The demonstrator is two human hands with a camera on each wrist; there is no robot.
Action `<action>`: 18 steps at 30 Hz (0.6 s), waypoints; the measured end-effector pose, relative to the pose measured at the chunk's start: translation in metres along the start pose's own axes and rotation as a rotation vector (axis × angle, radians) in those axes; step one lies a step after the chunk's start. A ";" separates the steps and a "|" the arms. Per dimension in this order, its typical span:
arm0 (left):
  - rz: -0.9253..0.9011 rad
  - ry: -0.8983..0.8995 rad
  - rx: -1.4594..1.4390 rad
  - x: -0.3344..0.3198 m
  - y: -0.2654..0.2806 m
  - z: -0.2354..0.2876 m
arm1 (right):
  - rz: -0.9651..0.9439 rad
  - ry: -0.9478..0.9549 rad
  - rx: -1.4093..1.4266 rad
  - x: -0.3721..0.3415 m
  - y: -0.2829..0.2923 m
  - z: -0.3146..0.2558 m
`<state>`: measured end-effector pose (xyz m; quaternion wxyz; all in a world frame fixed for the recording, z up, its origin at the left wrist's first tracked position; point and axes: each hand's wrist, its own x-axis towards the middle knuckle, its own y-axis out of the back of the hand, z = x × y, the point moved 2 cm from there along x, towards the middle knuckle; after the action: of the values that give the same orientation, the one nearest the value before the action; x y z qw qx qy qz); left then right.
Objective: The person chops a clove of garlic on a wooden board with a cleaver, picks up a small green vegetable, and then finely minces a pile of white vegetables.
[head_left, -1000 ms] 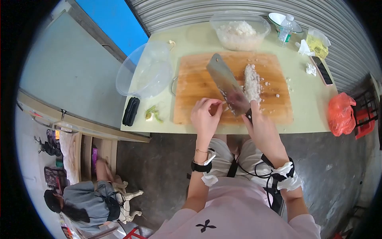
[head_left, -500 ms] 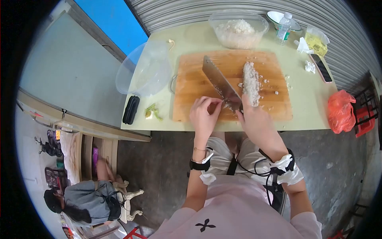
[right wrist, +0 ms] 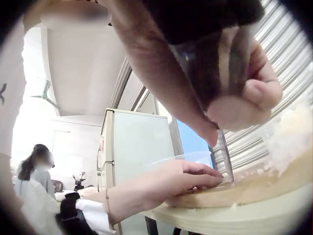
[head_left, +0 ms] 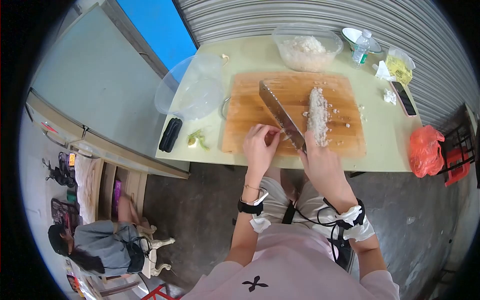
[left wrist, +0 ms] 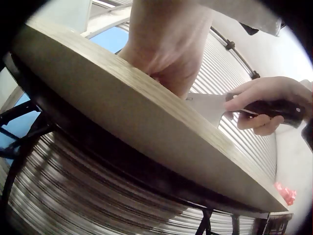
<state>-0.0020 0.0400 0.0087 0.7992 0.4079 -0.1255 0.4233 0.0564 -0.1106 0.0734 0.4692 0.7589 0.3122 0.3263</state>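
My right hand (head_left: 324,167) grips the dark handle of a cleaver (head_left: 281,114), its index finger laid along the blade. The blade slants to the upper left over a wooden cutting board (head_left: 245,107), bits of white food stuck to it. Left of the blade, my left hand (head_left: 260,146) pinches a small white piece (right wrist: 226,179) against the board, thumb and fingertips right beside the blade; most of that piece is hidden. A long heap of finely chopped white vegetable (head_left: 318,112) lies right of the cleaver. The left wrist view shows the black handle (left wrist: 274,110) inside the right fist.
A clear bowl of chopped white food (head_left: 306,52) stands behind the board, an empty clear basin (head_left: 192,90) to its left. Green trimmings (head_left: 198,139) and a black case (head_left: 170,135) lie front left. A bottle (head_left: 361,49), phone (head_left: 403,98) and red bag (head_left: 426,151) are rightward.
The cleaver blade has turned from showing its broad face to standing nearly edge-on, its handle end moving left toward the left fingertips. The left hand keeps its pinch, and the head view has shifted slightly.
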 end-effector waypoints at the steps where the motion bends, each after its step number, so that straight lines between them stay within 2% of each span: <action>1: 0.002 0.004 0.000 -0.001 0.000 0.000 | -0.003 0.003 -0.001 0.000 -0.001 0.000; 7: 0.029 -0.012 -0.010 -0.001 0.000 0.000 | -0.004 0.068 -0.029 0.006 0.000 0.000; 9: 0.019 -0.024 0.022 0.000 -0.001 -0.001 | -0.059 0.059 -0.020 0.011 0.004 0.000; 18: 0.010 -0.015 -0.012 -0.001 0.001 0.001 | 0.033 -0.013 0.067 0.013 -0.001 0.010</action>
<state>-0.0034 0.0389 0.0099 0.7984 0.4057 -0.1360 0.4236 0.0718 -0.1047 0.0713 0.4403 0.7812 0.3074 0.3184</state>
